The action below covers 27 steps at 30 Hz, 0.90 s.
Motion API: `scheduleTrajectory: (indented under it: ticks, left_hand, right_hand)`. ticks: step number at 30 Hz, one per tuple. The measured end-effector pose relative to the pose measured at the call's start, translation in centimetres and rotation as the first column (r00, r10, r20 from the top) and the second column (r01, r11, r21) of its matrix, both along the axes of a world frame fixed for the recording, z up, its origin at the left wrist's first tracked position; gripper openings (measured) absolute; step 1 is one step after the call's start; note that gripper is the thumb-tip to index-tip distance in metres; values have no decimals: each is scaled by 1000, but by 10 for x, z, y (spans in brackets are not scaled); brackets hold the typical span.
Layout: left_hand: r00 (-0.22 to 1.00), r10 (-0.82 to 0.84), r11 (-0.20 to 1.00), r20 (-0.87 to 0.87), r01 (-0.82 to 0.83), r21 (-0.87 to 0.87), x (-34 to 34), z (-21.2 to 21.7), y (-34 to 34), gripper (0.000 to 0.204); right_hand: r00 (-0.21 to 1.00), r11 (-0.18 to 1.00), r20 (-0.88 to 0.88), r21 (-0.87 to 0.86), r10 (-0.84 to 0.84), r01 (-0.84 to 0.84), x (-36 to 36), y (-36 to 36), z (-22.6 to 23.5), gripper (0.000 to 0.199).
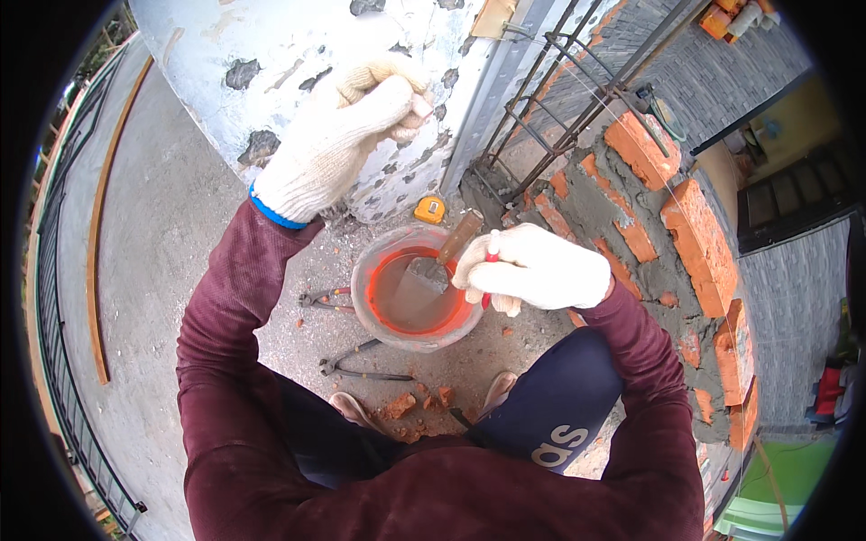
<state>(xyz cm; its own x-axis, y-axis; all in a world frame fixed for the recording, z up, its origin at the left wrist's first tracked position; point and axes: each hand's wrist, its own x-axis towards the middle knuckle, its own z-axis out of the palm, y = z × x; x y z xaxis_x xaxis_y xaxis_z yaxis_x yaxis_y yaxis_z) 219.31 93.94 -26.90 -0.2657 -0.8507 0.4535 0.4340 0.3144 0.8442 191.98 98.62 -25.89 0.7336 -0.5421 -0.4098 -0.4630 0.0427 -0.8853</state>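
My left hand (347, 135), in a white knit glove with a blue cuff, is raised before the patchy white wall. Its fingers are curled together; whatever they pinch, if anything, is too small to make out. My right hand (537, 268), also gloved, is closed around a slim red object (492, 256), mostly hidden by the fingers. Just left of it stands a round bucket (365, 316) with an orange-red inner rim and murky grey liquid. A trowel (462, 236) leans in the bucket, wooden handle up, blade partly in the liquid.
A yellow tape measure (430, 209) lies behind the bucket. Red-handled pliers (325, 298) and dark pincers (352, 362) lie to its left. Brick pieces (400, 406) sit between my feet. On the right are mortared bricks (699, 243), a taut string and a steel rebar cage (541, 113).
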Motion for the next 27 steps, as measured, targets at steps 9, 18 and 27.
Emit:
scheduleTrajectory:
  ticks: [9,18,27]
  left_hand:
    - [916,-191,898,-353,308,313,-22,-17,8,22]
    - [909,-258,868,-327,366,334,-38,-25,12,24]
    - [986,-156,947,65,131,294,-40,-20,18,26]
  right_hand:
    - [622,602,778,-454,-91,657,-7,17,48,28]
    - [616,646,736,-329,-282,689,0,16,40,23]
    - [744,599,626,-511,-233,617,-1,5,25,20]
